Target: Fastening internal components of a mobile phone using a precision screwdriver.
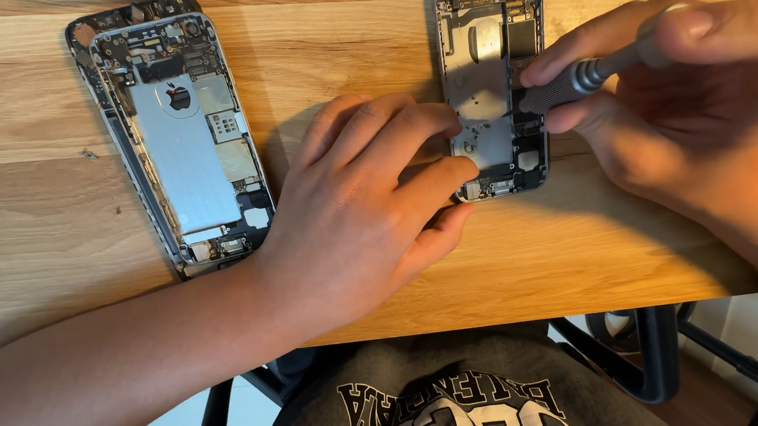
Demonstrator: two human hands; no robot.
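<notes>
The right hand [690, 113] has its fingers [566, 55] pinched around a grey-handled screwdriver [582, 78], whose tip meets the inside of an opened phone shell [494, 84] lying flat on the wooden worktop [42, 124]. The left hand [365, 210] rests just beside it, fingers [431, 176] loosely spread, their tips pressing on the shell's lower end. Well apart from the left hand's fingers, beyond its knuckles, a second opened phone [181, 139] lies tilted on the worktop, its metal plate showing.
</notes>
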